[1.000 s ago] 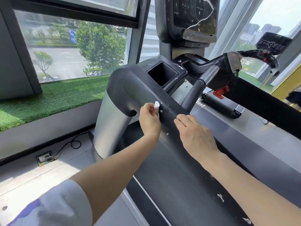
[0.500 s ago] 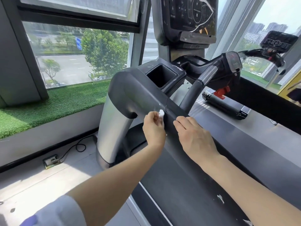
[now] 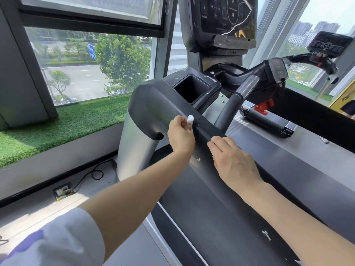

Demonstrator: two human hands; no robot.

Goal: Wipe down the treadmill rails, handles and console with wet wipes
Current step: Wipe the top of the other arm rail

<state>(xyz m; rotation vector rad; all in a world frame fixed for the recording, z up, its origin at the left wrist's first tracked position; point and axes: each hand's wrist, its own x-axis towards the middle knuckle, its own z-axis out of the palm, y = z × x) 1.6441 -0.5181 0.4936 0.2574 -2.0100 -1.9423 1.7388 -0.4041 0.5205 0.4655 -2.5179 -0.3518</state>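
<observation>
- Now the left hand [image 3: 180,135] is pinching a small white crumpled wet wipe [image 3: 190,118] between the thumb and the curled fingers, so its grip is closed on the wipe.
- The wipe is touching the top of the broad dark grey plastic side rail of the treadmill [image 3: 169,110], just beside a thin seam in the rail and a little below the square black cup pocket [image 3: 191,89].
- The right hand [image 3: 233,162] is lying on the same rail, lower than the left hand, with the fingers stretched out and nearly flat on the surface; its grip is wide and is holding nothing.
- Both forearms are bare, and a white sleeve with a purple edge [image 3: 57,244] is showing at the left elbow.
- Small white scraps [image 3: 266,234] are sticking on the lower part of the rail, near the right forearm.
- The black console with a dark screen [image 3: 223,16] is standing above the rail, and a round black handle bar [image 3: 230,110] is running down from it to the right of the wipe.
- A red clip [image 3: 264,106] is hanging under the console, near a black cylinder part [image 3: 267,121] at the front of the grey running deck [image 3: 307,169].
- Green artificial grass [image 3: 63,127] is covering the ledge under the window at the left, and a black cable [image 3: 94,173] is lying on the floor beside the silver column of the treadmill [image 3: 134,150].
</observation>
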